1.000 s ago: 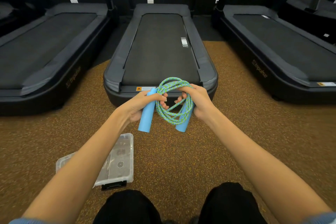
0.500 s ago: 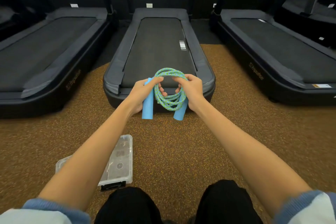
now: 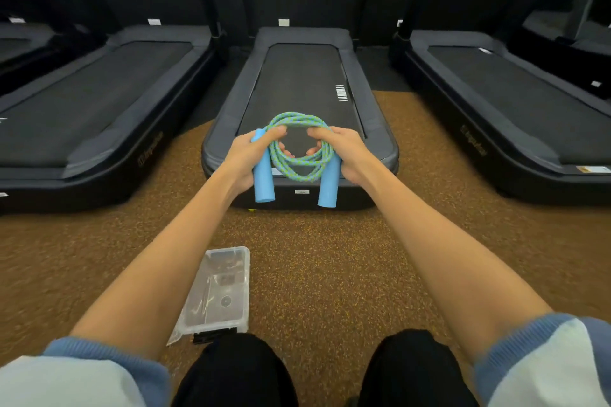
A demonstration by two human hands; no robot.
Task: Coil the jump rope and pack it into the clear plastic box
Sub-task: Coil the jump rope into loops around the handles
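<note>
Head view, one item: jump rope (image 3: 299, 145), coiled, held out front at arm's length above floor (image 3: 330, 258). Left hand (image 3: 246, 155) clenched round left handle (image 3: 263, 180) and coil; right hand (image 3: 344, 152) clenched round right handle (image 3: 329, 187) and coil. Handles upright, side by side. Clear box (image 3: 224, 287) (lid state unclear) on floor below and nearer, left of centre, under left forearm; long axis pointing away; left hand nearer.

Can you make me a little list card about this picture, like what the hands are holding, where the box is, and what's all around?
left hand: grips one blue handle and the coil
right hand: grips the other blue handle and the coil
jump rope: green-blue, looped in a ring, held up between both hands
clear plastic box: on the floor by the left arm, nothing of the rope in it
floor: brown, speckled
treadmills: in a row ahead
</note>
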